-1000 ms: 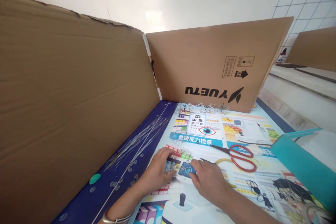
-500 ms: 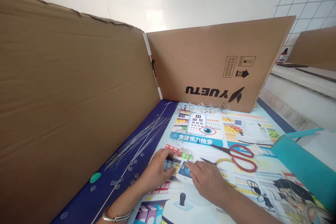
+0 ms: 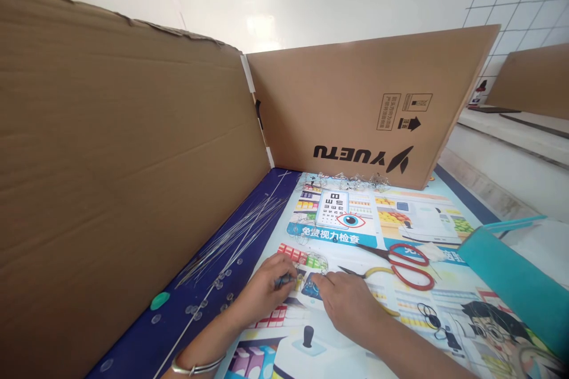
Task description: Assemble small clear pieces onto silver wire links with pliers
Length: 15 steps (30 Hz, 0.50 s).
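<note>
My left hand is closed in a pinch, low over the printed sheet. My right hand faces it a short gap away, thumb and index finger pressed together. Between the fingertips runs a thin looped wire, so fine that its ends are hard to make out. Just right of my right hand lie red-handled scissors and a yellow-handled cutting tool, which my right hand partly covers. Straight thin wires lie in a bundle beyond my left hand, with several small clear beads beside them.
Tall cardboard panels stand at the left and the back. Tangled wire pieces lie along the back panel's foot. A green disc is at the left, black rings at the right. A teal folder-like object covers the right side.
My left fingers have curled in a little more, and the wrist has turned slightly. My right hand has barely shifted. Objects on the table stay where they were.
</note>
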### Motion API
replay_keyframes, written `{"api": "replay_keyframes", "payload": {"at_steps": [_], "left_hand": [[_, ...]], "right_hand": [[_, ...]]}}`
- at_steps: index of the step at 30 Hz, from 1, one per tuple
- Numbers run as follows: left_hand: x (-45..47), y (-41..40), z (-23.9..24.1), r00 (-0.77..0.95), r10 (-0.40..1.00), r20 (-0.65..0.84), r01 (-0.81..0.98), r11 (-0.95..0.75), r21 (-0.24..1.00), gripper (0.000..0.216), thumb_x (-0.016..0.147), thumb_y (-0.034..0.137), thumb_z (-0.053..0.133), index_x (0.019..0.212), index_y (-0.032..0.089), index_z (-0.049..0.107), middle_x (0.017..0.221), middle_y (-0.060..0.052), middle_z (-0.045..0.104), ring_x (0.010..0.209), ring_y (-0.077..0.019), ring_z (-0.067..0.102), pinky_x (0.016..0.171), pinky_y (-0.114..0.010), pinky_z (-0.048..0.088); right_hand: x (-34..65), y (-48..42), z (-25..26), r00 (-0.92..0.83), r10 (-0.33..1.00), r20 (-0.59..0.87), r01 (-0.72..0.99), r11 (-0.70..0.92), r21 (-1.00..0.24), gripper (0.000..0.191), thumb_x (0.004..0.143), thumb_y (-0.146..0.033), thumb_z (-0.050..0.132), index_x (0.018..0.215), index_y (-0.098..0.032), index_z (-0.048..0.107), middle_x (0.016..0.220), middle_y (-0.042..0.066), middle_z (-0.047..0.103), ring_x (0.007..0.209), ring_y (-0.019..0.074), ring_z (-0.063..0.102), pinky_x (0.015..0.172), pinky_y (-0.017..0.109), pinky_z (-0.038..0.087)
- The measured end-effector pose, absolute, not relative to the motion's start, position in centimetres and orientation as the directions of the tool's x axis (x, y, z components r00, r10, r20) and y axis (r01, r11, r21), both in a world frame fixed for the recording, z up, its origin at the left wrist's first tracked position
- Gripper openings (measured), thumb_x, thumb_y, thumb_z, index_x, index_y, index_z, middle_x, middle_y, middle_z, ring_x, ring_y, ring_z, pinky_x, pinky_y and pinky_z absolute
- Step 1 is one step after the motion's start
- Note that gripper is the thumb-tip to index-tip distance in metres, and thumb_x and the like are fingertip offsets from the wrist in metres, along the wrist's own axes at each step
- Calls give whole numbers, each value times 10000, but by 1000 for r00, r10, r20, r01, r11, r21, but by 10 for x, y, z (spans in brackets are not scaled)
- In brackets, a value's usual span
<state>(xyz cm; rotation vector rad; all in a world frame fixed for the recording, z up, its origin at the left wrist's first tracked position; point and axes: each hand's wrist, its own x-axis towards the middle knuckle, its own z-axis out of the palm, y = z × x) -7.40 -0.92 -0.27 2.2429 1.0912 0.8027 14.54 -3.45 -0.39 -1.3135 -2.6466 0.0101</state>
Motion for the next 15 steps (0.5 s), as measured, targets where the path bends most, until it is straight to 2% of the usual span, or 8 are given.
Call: {"api": "replay_keyframes", "payload": {"at_steps": [7, 15], "left_hand": [[-74, -9, -6, 503, 816, 285, 525, -550, 649, 156, 767, 60, 514, 806, 184, 600, 843, -33, 543, 820, -152, 510, 743, -268, 405], [-73, -9, -3, 526, 801, 285, 542, -575, 613, 161, 735, 43, 514, 774, 185, 581, 836, -25, 554, 828, -157, 509, 762, -277, 396]], "right_hand": [[146, -34, -1, -585, 798, 147, 791, 601, -117, 249, 868, -192, 385, 1105, -236, 447, 802, 1, 598, 713, 166, 529, 579, 285, 266], [145, -35, 0, -576, 807, 130, 797, 590, -132, 160, 870, -193, 379, 1000, -227, 466, 765, -5, 593, 690, 163, 525, 569, 283, 248]]}}
